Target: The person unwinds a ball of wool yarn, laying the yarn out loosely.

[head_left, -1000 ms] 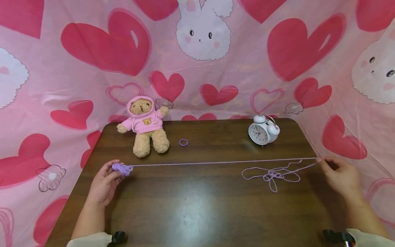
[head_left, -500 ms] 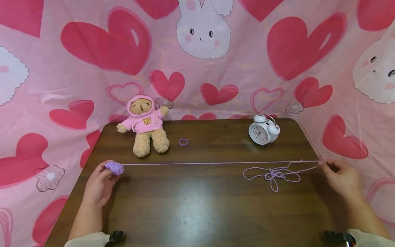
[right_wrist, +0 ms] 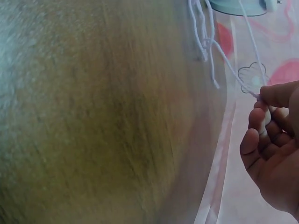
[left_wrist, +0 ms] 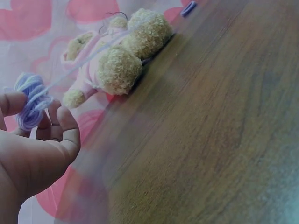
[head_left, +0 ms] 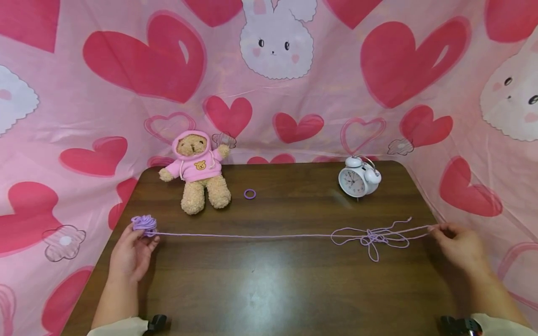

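Observation:
In my left hand [head_left: 131,255], at the table's left side, a small bundle of wound purple yarn [head_left: 144,225] is pinched between thumb and fingers; the left wrist view shows this bundle [left_wrist: 32,100] close up. A single strand [head_left: 252,237] runs from it across the table, sagging slightly, to the right. My right hand [head_left: 460,245] pinches the yarn between thumb and fingertips at the right edge; the right wrist view shows two strands [right_wrist: 233,70] leaving that pinch. Just left of the right hand, a loose looped tangle of the same yarn [head_left: 375,237] lies on the table.
A teddy bear [head_left: 197,170] in a pink hoodie lies at the back left of the brown table [head_left: 260,289]. A purple ring [head_left: 250,193] lies beside it. A white twin-bell alarm clock [head_left: 358,178] stands at the back right. Pink heart-patterned cloth [head_left: 336,70] surrounds the table.
My left hand has shifted left with the yarn bundle, which now sits higher in the fingers. The strand, taut before, now hangs lower and slacker. The right hand has moved only slightly.

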Motion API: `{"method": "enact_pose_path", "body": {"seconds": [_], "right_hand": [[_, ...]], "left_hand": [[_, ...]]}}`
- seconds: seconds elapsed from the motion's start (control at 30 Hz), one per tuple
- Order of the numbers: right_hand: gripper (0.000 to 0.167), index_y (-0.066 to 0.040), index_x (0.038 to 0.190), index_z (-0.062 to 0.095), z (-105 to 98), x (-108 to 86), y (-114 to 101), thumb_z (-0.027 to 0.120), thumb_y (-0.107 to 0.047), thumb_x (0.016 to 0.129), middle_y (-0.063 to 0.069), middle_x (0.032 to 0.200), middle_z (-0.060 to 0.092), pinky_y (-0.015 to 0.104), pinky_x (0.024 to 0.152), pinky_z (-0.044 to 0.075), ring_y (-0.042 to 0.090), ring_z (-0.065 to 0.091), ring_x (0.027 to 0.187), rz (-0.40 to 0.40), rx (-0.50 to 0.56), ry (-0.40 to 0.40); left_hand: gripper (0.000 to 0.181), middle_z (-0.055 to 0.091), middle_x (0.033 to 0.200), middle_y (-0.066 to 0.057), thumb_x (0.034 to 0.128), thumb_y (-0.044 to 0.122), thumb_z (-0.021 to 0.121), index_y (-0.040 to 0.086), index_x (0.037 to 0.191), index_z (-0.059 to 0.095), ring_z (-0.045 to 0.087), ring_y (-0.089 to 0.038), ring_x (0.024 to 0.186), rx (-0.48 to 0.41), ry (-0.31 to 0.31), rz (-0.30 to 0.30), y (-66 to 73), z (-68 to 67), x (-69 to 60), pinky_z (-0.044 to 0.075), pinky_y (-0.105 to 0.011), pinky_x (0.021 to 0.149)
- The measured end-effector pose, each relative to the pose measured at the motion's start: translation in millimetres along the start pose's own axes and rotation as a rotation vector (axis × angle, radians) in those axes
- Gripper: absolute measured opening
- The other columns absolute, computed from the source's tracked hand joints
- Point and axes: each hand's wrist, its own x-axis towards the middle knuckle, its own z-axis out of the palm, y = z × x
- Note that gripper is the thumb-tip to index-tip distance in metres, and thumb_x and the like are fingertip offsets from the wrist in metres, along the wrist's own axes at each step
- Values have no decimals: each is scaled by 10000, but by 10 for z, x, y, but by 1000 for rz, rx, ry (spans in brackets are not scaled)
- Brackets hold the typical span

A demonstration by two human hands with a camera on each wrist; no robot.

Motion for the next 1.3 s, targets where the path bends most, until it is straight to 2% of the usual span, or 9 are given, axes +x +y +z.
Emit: {"method": "enact_pose_path", "body": {"seconds": [0.2, 0.27, 0.43, 0.5, 0.7, 0.87, 1.03, 1.2, 1.3], "right_hand": [[312, 6, 1027, 754, 12, 1, 4, 664, -291, 1000, 161, 881, 749, 271, 635, 381, 9, 526, 730, -9, 10, -67], [316, 3, 1039, 750, 12, -1, -5, 657, -297, 1004, 143, 868, 747, 278, 636, 378, 57, 553, 745, -4, 0, -84], [305, 13, 1043, 746, 18, 1, -31, 666, -278, 995, 206, 917, 747, 299, 642, 394, 340, 650, 832, -23, -33, -100], [303, 23, 1045, 743, 22, 7, -32, 669, -266, 992, 204, 901, 746, 302, 635, 403, 354, 655, 828, -33, -38, -105], [320, 32, 1074, 736, 43, 0, 5, 650, -268, 1005, 37, 739, 721, 278, 609, 401, 98, 579, 692, -26, -38, -129], [320, 39, 1102, 730, 37, 0, 18, 641, -255, 1012, 48, 756, 739, 263, 612, 399, 23, 576, 673, -26, -35, -150], [285, 41, 1127, 724, 11, 19, 6, 637, -202, 1006, 82, 799, 755, 281, 636, 396, 180, 651, 754, -30, -48, -164], [291, 24, 1138, 728, -4, 23, -27, 637, -220, 1008, 99, 825, 759, 291, 637, 399, 267, 671, 791, -29, -53, -162], [316, 18, 1141, 733, 0, 14, -77, 647, -254, 1006, 185, 918, 762, 299, 641, 405, 407, 687, 883, -35, -38, -142]], "left_hand": [[248, 696, 1121, -41, 1116, 74, 358, 119, 1260, 554, 644, -178, 966, 34, 17, -9, 6, -11, -9, 555, -314, 815], [244, 697, 1119, -32, 1117, 82, 365, 128, 1262, 556, 645, -169, 962, 44, 24, -14, 4, -9, -9, 555, -308, 814], [250, 699, 1118, -23, 1122, 91, 357, 136, 1264, 557, 646, -161, 963, 47, 31, -23, -4, -12, 1, 553, -302, 814], [243, 697, 1116, -20, 1123, 98, 361, 137, 1267, 553, 647, -161, 964, 58, 34, -29, -8, -9, -2, 549, -303, 818], [215, 692, 1132, -5, 1120, 121, 399, 147, 1284, 535, 641, -148, 978, 98, 40, -40, -23, 2, -7, 544, -298, 834], [224, 692, 1128, -5, 1117, 113, 403, 151, 1279, 553, 637, -142, 974, 85, 45, -46, -22, 22, 2, 542, -297, 831], [240, 700, 1121, -12, 1116, 105, 403, 149, 1273, 580, 645, -146, 971, 73, 45, -59, -13, 45, 2, 543, -300, 831], [233, 699, 1114, -7, 1118, 105, 403, 150, 1267, 576, 646, -138, 965, 88, 45, -66, -12, 72, -1, 543, -293, 828], [214, 694, 1113, 1, 1116, 118, 418, 151, 1266, 567, 639, -131, 964, 113, 48, -64, -11, 85, 2, 539, -287, 830]]}}
